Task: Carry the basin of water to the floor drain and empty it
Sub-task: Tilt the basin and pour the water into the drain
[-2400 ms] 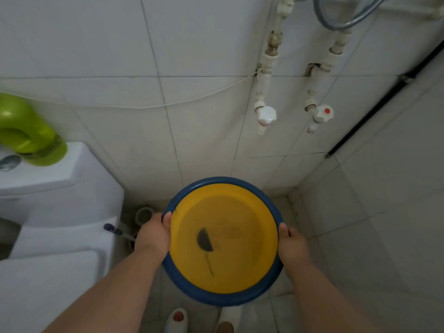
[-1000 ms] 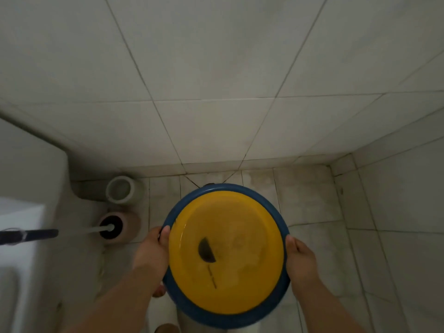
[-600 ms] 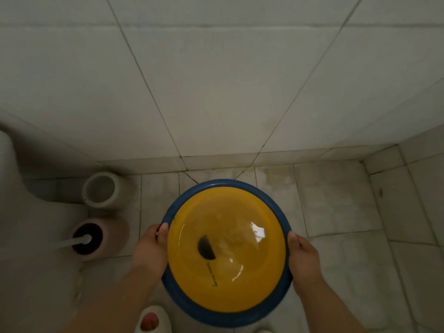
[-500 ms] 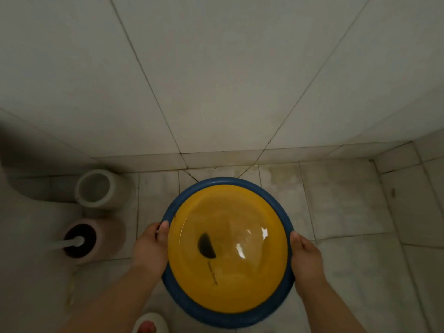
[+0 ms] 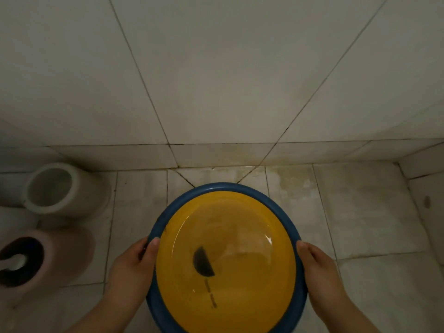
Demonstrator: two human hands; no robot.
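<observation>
Basin point(image 5: 168, 212) held level, mouth up, both hands.

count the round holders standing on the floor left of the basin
2. A white holder stands by the wall; a pink holder sits nearer the person, with a white handle in its dark opening. Others may be outside the frame on the left.
</observation>
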